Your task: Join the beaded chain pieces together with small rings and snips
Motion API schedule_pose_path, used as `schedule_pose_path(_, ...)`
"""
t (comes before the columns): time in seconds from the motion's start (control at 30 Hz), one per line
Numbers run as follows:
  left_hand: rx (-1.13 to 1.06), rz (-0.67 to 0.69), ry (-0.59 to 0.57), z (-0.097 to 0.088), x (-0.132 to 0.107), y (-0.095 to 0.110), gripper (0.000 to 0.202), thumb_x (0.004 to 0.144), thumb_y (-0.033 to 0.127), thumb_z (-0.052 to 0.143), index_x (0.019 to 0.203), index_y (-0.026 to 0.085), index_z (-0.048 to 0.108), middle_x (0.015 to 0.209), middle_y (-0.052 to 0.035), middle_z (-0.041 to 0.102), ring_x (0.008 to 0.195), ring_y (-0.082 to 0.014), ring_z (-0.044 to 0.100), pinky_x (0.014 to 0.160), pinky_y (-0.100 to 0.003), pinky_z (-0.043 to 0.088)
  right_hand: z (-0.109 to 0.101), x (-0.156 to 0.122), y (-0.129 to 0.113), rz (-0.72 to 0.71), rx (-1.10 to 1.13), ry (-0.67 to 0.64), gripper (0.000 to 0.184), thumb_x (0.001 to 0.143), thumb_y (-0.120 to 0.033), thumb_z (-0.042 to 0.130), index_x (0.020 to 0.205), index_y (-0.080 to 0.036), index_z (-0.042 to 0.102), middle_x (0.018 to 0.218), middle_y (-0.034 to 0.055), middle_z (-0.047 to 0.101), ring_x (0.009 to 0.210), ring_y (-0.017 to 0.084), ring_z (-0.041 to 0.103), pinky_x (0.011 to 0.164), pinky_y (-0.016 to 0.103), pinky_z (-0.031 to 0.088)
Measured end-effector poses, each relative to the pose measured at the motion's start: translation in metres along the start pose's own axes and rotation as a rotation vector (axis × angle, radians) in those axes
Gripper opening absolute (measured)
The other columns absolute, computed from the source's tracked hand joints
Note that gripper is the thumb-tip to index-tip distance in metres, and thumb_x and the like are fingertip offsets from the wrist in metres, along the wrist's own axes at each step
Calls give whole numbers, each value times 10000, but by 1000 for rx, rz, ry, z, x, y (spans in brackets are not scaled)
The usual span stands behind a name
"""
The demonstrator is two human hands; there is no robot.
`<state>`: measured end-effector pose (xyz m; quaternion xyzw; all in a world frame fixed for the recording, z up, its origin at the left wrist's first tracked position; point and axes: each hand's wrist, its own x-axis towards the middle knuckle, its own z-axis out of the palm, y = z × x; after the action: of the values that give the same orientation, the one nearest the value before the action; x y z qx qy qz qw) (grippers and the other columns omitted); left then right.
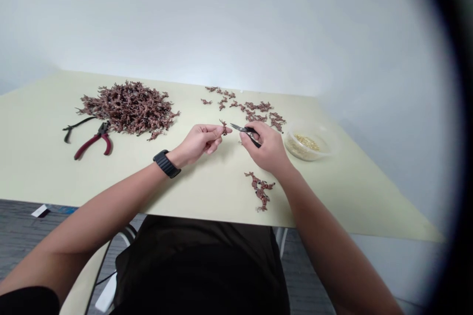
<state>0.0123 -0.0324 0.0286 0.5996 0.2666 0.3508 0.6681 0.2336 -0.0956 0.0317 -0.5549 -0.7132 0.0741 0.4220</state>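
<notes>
A small brown deer-like figurine [224, 128] is pinched between the thumb and fingers of my left hand [203, 139]. My right hand [266, 145] is closed round small black-handled pliers [252, 137], whose pointed jaws aim left, just short of the figurine. More figurines of the same kind [258, 108] lie scattered behind my right hand. A few others [261, 191] rest near the table's front edge, by my right forearm. To the left rises a large heap of brown figurines [129, 108].
Red-handled pliers [92, 142] and a thin black tool [77, 125] lie in front of the heap. On the right stands a clear round tub [310, 142] with small gold-coloured pieces inside. The pale yellow table [207, 192] meets a white wall at the back.
</notes>
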Motion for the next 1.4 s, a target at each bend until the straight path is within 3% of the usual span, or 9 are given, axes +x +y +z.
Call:
schedule_pose_path(0.17, -157, -47, -98, -3, 1, 1, 298, 833, 220, 726, 642, 147, 509, 818, -49, 660, 440, -12, 319, 422, -227, 203, -4, 0, 2, -97, -68, -59, 222, 980, -435, 583, 1042, -235, 656, 890, 53, 634, 775, 215, 558, 744, 357, 428)
schedule_pose_path(0.47, -167, -65, -117, -4, -1, 2, 312, 853, 233, 730, 649, 148, 510, 757, -24, 639, 413, -8, 304, 407, -229, 194, -6, 0, -1, -100, -73, -85, 229, 986, -448, 574, 1017, -239, 661, 888, 53, 673, 792, 223, 574, 735, 357, 413)
schedule_pose_path(0.57, -104, -30, -74, -1, -2, -1, 311, 906, 354, 745, 724, 136, 619, 679, -7, 596, 433, -26, 377, 410, -213, 239, -1, -2, -5, -57, -72, -59, 242, 996, -457, 562, 981, -235, 657, 837, 41, 655, 757, 209, 559, 709, 348, 394)
schedule_pose_path(0.67, 3, 50, 15, 6, -3, -5, 341, 910, 457, 762, 871, 121, 716, 762, -35, 660, 472, -44, 495, 428, -207, 318, 9, -6, -12, 82, -13, -43, 296, 1013, -499, 539, 929, -236, 644, 706, 5, 585, 663, 183, 518, 653, 334, 367)
schedule_pose_path(0.77, 113, 125, 128, 13, -4, -11, 405, 872, 492, 798, 1027, 121, 754, 804, -48, 698, 452, -58, 518, 419, -221, 341, 21, -9, -19, 200, 74, -51, 364, 1020, -554, 517, 884, -239, 637, 669, -3, 566, 657, 180, 517, 637, 323, 368)
schedule_pose_path(0.93, 155, 194, 217, 16, -1, -16, 445, 894, 484, 778, 1141, 118, 734, 837, -47, 708, 504, -66, 528, 507, -233, 437, 22, -8, -23, 237, 182, -73, 399, 1027, -578, 496, 882, -237, 646, 742, 13, 612, 732, 193, 550, 659, 319, 391)
schedule_pose_path(1.03, -24, 116, 146, 9, 3, -16, 311, 963, 424, 704, 1032, 120, 699, 814, -33, 657, 572, -65, 521, 559, -214, 433, 12, -4, -15, 203, 156, -24, 359, 1025, -546, 519, 914, -230, 647, 788, 21, 629, 746, 195, 559, 687, 327, 405)
schedule_pose_path(1.17, -315, -18, -55, -2, 5, -12, 151, 929, 178, 680, 826, 142, 575, 749, 1, 552, 563, -57, 454, 554, -195, 375, 3, -2, -2, 102, 73, 2, 288, 1019, -498, 545, 1001, -233, 655, 855, 39, 640, 779, 206, 570, 726, 340, 430)
schedule_pose_path(1.4, -471, -143, -238, 0, 1, -2, 144, 856, 16, 631, 926, 139, 606, 748, -1, 515, 579, -79, 452, 590, -210, 396, 8, -2, 2, -142, -27, 24, 221, 998, -416, 584, 1090, -226, 649, 897, 49, 598, 782, 205, 546, 733, 354, 435)
